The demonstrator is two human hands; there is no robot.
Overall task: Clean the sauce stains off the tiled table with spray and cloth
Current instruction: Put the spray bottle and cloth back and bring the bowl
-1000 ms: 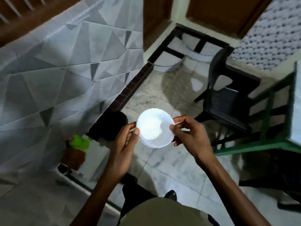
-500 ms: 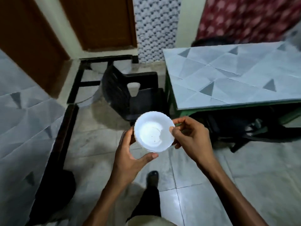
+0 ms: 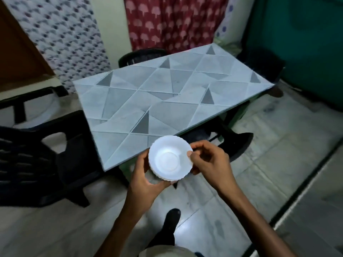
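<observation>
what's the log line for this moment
left hand: holds white bowl | right hand: pinches its rim | tiled table: ahead, no spray or cloth seen

L chair (image 3: 33,164) partly off-frame; far chair (image 3: 143,55) mostly behind table (image 3: 167,93)

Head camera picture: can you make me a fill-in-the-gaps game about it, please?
1. The left hand and right hand hold a small ____ bowl.
2. The chair left of the tiled table is ____.
3. The patterned curtain behind the table is mostly ____.
Missing words: white, black, red.
</observation>
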